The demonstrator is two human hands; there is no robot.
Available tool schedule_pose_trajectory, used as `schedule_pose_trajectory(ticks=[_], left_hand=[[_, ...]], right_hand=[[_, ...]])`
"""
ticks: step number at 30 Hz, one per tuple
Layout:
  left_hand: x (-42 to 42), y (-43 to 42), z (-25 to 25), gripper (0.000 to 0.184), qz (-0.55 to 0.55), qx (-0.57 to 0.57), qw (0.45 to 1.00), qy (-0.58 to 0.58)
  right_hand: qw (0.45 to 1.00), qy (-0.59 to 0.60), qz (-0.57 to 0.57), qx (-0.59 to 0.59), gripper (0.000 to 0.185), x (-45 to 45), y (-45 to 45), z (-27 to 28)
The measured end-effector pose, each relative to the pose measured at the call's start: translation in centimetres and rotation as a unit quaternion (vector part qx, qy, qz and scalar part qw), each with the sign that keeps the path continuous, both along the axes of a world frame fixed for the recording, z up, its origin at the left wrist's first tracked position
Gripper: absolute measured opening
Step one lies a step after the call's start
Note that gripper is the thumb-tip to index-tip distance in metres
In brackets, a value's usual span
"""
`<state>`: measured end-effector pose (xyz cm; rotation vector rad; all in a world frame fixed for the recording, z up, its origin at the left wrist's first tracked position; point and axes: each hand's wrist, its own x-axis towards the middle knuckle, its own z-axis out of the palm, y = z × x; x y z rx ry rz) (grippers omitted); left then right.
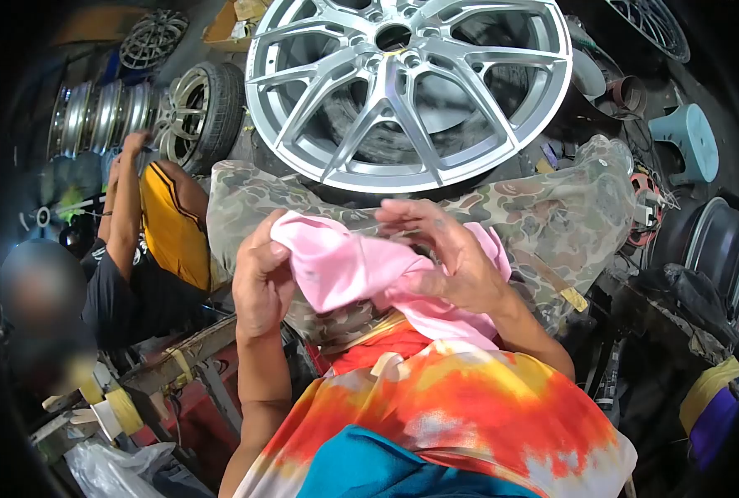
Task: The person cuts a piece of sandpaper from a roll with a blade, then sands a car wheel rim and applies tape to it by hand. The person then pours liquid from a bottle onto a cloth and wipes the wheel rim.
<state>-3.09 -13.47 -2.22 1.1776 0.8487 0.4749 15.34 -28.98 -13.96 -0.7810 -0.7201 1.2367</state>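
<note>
A pink cloth (344, 267) is bunched and twisted between my two hands, above my lap. My left hand (261, 270) pinches its left end between thumb and fingers. My right hand (465, 270) has its thumb pressed on the twisted right part, while its upper fingers are lifted and slightly blurred. More of the cloth shows behind and below this hand. Just beyond my knees, a silver alloy wheel (390, 108) with split spokes lies face up, and neither hand touches it.
At the left sits another person (145, 249) in dark and yellow clothing, near a tyre on a wheel (195, 116) and several upright rims (104, 116). A light blue stool (686, 143) and a dark wheel (714, 257) are on the right. Plastic sheeting (120, 469) lies lower left.
</note>
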Motion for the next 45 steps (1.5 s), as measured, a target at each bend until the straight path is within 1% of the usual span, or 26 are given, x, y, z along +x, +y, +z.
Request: schedule_pose_trajectory(ticks=[3, 5, 7, 8, 9, 11, 12, 13, 14, 15, 16, 17, 18, 19, 20, 21, 22, 23, 24, 25, 27, 29, 33, 35, 41, 45], left_hand=[[-0.1, 0.4, 0.2, 0.043, -0.053, 0.024, 0.998, 0.011], [-0.7, 0.5, 0.2, 0.038, -0.069, 0.045, 0.996, 0.045], [-0.8, 0.6, 0.0, 0.035, -0.036, 0.044, 0.998, 0.025], [-0.9, 0.7, 0.1, 0.034, -0.002, 0.058, 0.998, 0.029], [-1.0, 0.9, 0.1, 0.033, 0.032, 0.071, 0.996, 0.034], [-1.7, 1.8, -0.9, 0.032, 0.048, 0.051, 0.998, -0.007], [-2.0, 2.3, -1.3, 0.030, 0.047, 0.094, 0.994, 0.014], [-2.3, 2.4, -1.9, 0.028, 0.048, 0.136, 0.989, 0.036], [-2.2, 1.8, -2.6, 0.025, 0.041, 0.220, 0.966, 0.133], [-1.5, 0.3, -3.7, 0.021, 0.034, 0.274, 0.948, 0.160], [-0.7, -1.3, -3.8, 0.018, -0.034, 0.329, 0.925, 0.187], [-1.3, -1.9, -7.7, 0.017, -0.109, 0.443, 0.883, 0.112], [0.0, -4.0, -6.1, 0.018, -0.211, 0.436, 0.859, 0.164], [0.1, -6.2, -8.0, 0.016, -0.258, 0.482, 0.833, 0.089], [0.7, -7.9, -8.1, 0.012, -0.332, 0.440, 0.832, 0.067], [1.6, -9.6, -7.7, 0.014, -0.359, 0.359, 0.860, 0.055], [1.7, -9.9, -7.7, 0.016, -0.376, 0.372, 0.847, 0.054], [1.7, -10.2, -7.7, 0.018, -0.393, 0.383, 0.834, 0.052], [1.8, -9.7, -7.8, 0.018, -0.388, 0.382, 0.837, 0.049], [1.8, -8.5, -7.9, 0.021, -0.410, 0.385, 0.826, 0.042], [1.5, -6.1, -7.5, 0.026, -0.429, 0.384, 0.817, 0.036], [1.9, -3.2, -6.1, 0.023, -0.429, 0.404, 0.800, 0.115], [3.3, 0.7, -3.8, 0.022, -0.394, 0.444, 0.788, 0.163], [3.9, 2.2, -3.7, 0.023, -0.421, 0.473, 0.725, 0.272], [3.7, 3.1, -4.9, 0.025, -0.435, 0.415, 0.753, 0.268], [3.3, 3.1, -4.9, 0.024, -0.451, 0.375, 0.754, 0.295]], right_hand=[[0.999, -0.034, 0.022, 0.031, 0.088, -0.6, 1.4, 1.4], [0.999, -0.012, 0.032, 0.027, 0.082, -0.9, 1.2, 3.1], [0.977, 0.060, 0.202, -0.028, 0.068, -1.0, 0.9, 3.7], [0.982, 0.023, 0.190, 0.000, 0.054, -1.5, 0.9, 3.4], [0.982, 0.021, 0.190, -0.001, 0.054, -1.2, 0.7, 3.2], [0.961, -0.212, 0.177, 0.014, 0.047, -0.2, 0.0, 2.8], [0.978, -0.184, 0.076, 0.061, 0.037, -0.1, -0.7, 3.1], [0.977, -0.187, 0.081, 0.060, 0.037, 0.3, -1.0, 2.8], [0.990, -0.097, 0.035, 0.101, 0.032, 0.6, -1.5, 2.3], [0.990, -0.005, -0.013, 0.138, 0.027, 0.6, -1.8, 2.1], [0.990, 0.113, -0.045, 0.073, 0.022, 0.6, -2.5, 3.6], [0.978, 0.207, 0.020, 0.035, 0.038, 1.7, -3.9, 2.8], [0.971, 0.233, -0.025, 0.044, 0.048, 1.1, -3.8, 3.0], [0.962, 0.259, -0.069, 0.052, 0.058, 0.5, -3.5, 3.2], [0.979, 0.182, -0.076, 0.048, 0.070, 0.2, -3.4, 2.8], [0.980, 0.178, -0.073, 0.047, 0.070, 0.2, -3.7, 2.4], [0.984, -0.097, -0.140, -0.045, 0.067, 0.4, -4.3, 2.0], [0.902, -0.364, -0.193, -0.132, 0.064, 0.9, -5.0, 1.8], [0.866, -0.456, -0.172, -0.112, 0.054, 2.5, -4.7, 2.3], [0.864, -0.461, -0.167, -0.113, 0.054, 3.7, -5.0, 2.5], [0.807, -0.569, -0.100, -0.120, 0.046, 5.2, -5.5, 2.8], [0.784, -0.604, -0.094, -0.107, 0.040, 5.9, -4.8, 3.5], [0.725, -0.685, -0.016, -0.068, 0.031, 7.2, -3.6, 2.7], [0.702, -0.711, 0.003, -0.053, 0.027, 8.0, -2.7, 2.2], [0.677, -0.734, 0.044, -0.002, 0.022, 9.6, -0.8, 2.1], [0.656, -0.744, 0.119, -0.043, 0.025, 10.3, 0.1, 2.2]])
